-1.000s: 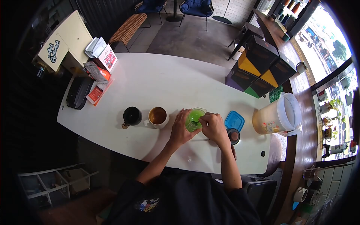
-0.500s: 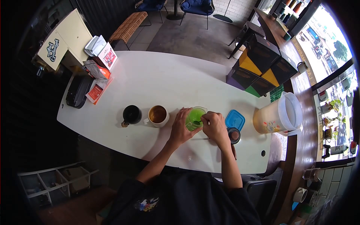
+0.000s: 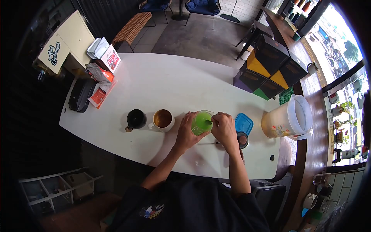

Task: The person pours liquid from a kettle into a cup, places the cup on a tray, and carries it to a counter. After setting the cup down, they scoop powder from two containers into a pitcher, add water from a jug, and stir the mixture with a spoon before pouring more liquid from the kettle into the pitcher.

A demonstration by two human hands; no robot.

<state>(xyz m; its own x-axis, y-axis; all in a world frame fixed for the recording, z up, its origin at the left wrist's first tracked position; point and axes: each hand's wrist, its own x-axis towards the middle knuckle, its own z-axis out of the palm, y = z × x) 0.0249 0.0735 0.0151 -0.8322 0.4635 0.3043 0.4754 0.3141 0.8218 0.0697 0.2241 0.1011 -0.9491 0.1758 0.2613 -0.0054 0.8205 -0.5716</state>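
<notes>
My left hand (image 3: pixel 186 132) is wrapped round the left side of a clear cup (image 3: pixel 201 122) of bright green liquid on the white table. At the cup's right rim, my right hand (image 3: pixel 224 129) is closed on a spoon (image 3: pixel 208 122), whose dark end dips into the liquid; most of its handle is hidden by my fingers. A white mug (image 3: pixel 163 120) of brown drink stands left of my left hand. Farther left is a black mug (image 3: pixel 136 118). Beside my right hand lie a blue lid (image 3: pixel 243 123) and a small dark round container (image 3: pixel 242 140).
A large clear pitcher (image 3: pixel 286 118) stands at the table's right end. Behind it are stacked black boxes (image 3: pixel 266 69). At the left end are paper bags (image 3: pixel 108 58), a black device (image 3: pixel 82 94) and a cream cabinet (image 3: pixel 71 38). A wooden counter (image 3: pixel 309 100) runs along the right.
The spoon has shifted slightly right and up inside the cup, and my right hand has moved a little with it. My left hand still holds the cup.
</notes>
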